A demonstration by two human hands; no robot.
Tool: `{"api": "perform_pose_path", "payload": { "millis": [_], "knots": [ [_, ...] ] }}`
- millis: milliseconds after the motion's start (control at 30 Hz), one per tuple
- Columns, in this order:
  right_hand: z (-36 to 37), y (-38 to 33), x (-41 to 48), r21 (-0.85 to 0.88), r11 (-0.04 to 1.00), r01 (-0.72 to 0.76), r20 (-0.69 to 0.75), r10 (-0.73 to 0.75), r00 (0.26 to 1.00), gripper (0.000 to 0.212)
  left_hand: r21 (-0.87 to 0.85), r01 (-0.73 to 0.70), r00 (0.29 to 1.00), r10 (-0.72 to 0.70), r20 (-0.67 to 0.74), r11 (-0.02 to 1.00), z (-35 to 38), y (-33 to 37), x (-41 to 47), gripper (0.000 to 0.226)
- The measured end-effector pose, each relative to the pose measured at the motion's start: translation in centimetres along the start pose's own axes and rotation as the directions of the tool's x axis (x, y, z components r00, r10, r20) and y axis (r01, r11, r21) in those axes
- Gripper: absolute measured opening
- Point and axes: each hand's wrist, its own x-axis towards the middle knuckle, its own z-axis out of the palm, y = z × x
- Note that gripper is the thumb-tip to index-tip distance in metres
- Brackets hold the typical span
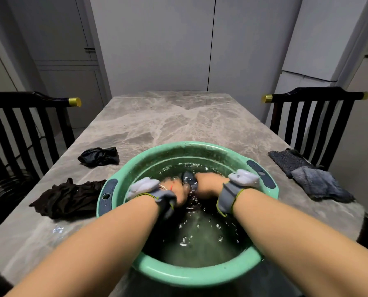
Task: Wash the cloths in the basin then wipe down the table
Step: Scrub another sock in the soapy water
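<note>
My left hand (177, 191) and right hand (208, 185) clench the grey cloth (190, 180), half sunk in the green basin (178, 273). Soaked, it should be limp, heavy and slippery; I'd grip bunched folds.

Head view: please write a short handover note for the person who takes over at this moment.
Hands: left hand and right hand both grip one dark grey wet cloth in the water of the round green plastic basin.
On the grey marble table: small crumpled black cloth and larger crumpled black cloth left of the basin; dark speckled cloth and folded grey-blue cloth right of it.
Done: one cloth in the wash; the others, cannot tell.
Left: finish washing, wipe the table.
</note>
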Motion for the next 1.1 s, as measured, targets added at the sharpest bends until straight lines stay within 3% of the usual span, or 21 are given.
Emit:
{"api": "perform_pose_path", "payload": {
  "millis": [67,133,167,200,267,300,333,433,467,500,567,667,700,733,800,867,933,1000,1033,1100],
  "knots": [
    [-1.6,-0.2,0.0,0.354,0.932,0.081,-0.102,-0.048,0.994,0.027,-0.32,0.036,0.999,-0.047,-0.026,0.947,-1.7,0.8,-0.2,0.053],
    [-3.0,-1.2,-0.5,0.756,0.623,0.201,-0.204,-0.068,0.977,0.022,-0.62,0.097,0.995,-0.077,0.059,0.779,-4.3,1.3,-0.2,0.063],
    [-3.4,-1.7,-0.7,0.873,0.419,0.249,-0.249,-0.056,0.967,0.028,-0.778,0.117,0.992,-0.035,0.121,0.618,-5.0,1.3,-0.6,0.069],
    [-3.8,-2.0,-0.9,0.92,0.267,0.287,-0.282,-0.057,0.958,0.031,-0.903,0.192,0.975,0.028,0.219,0.385,-5.8,1.2,-1.3,0.074],
    [-4.2,-2.8,-1.2,0.932,0.107,0.346,-0.335,-0.106,0.936,0.036,-0.952,0.294,0.933,0.193,0.304,0.082,-6.4,1.2,-2.0,0.073],
    [-4.0,-3.1,-1.4,0.928,0.089,0.363,-0.35,-0.13,0.928,0.036,-0.949,0.317,0.919,0.25,0.306,-0.003,-6.3,1.3,-2.1,0.072],
    [-3.7,-3.5,-1.5,0.911,0.145,0.386,-0.367,-0.142,0.919,0.039,-0.948,0.316,0.922,0.252,0.295,-0.044,-6.3,1.1,-1.8,0.07],
    [-2.3,-3.8,-1.2,0.629,0.615,0.476,-0.508,-0.139,0.85,0.075,-0.968,0.22,0.955,0.228,0.189,-0.117,-6.3,1.6,-2.1,0.052],
    [-1.9,-3.8,-1.0,0.522,0.692,0.499,-0.568,-0.154,0.808,0.08,-0.972,0.156,0.965,0.239,0.112,-0.177,-5.8,1.7,-1.9,0.04],
    [-1.8,-3.8,-1.0,0.456,0.709,0.538,-0.622,-0.179,0.763,0.077,-0.984,0.067,0.969,0.245,0.026,-0.165,-6.0,1.7,-2.2,0.03],
    [-1.6,-3.8,-0.9,0.365,0.708,0.604,-0.684,-0.236,0.69,0.06,-1.0,0.009,0.974,0.228,0.013,0.018,-5.8,1.5,-2.7,0.022],
    [-1.3,-3.9,-0.5,0.296,0.71,0.639,-0.74,-0.252,0.623,0.047,-0.996,-0.075,0.979,0.186,-0.083,-0.051,-5.3,1.9,-2.4,0.027],
    [-1.3,-3.8,-0.4,0.289,0.711,0.641,-0.752,-0.246,0.612,0.05,-0.985,-0.16,0.976,0.157,-0.149,0.058,-5.3,2.1,-2.5,0.025],
    [-1.1,-3.8,-0.3,0.297,0.712,0.636,-0.757,-0.23,0.612,0.05,-0.984,-0.146,0.979,0.161,-0.129,0.099,-5.1,2.2,-2.7,0.028],
    [-0.9,-3.6,-0.3,0.307,0.72,0.622,-0.765,-0.202,0.611,0.046,-0.994,-0.08,0.974,0.219,-0.062,0.074,-4.7,2.3,-2.7,0.036],
    [-0.8,-3.6,-0.3,0.315,0.73,0.606,-0.768,-0.179,0.615,0.039,-0.987,-0.096,0.971,0.229,-0.065,0.127,-4.9,1.8,-3.0,0.036],
    [-1.0,-3.5,-0.4,0.35,0.73,0.587,-0.753,-0.154,0.64,0.03,-0.925,-0.16,0.964,0.256,-0.071,0.345,-5.4,1.7,-3.5,0.035],
    [-1.2,-3.3,-0.4,0.409,0.715,0.566,-0.716,-0.133,0.686,0.024,-0.654,-0.348,0.933,0.317,-0.17,0.672,-5.2,1.5,-2.6,0.034],
    [-1.3,-3.1,-0.4,0.431,0.711,0.556,-0.7,-0.125,0.703,0.025,-0.49,-0.364,0.931,0.318,-0.178,0.792,-4.8,1.4,-1.9,0.036],
    [-1.5,-2.8,-0.4,0.458,0.712,0.533,-0.673,-0.114,0.73,0.026,-0.299,-0.286,0.957,0.255,-0.138,0.911,-4.7,1.3,-1.1,0.038]
  ]
}}
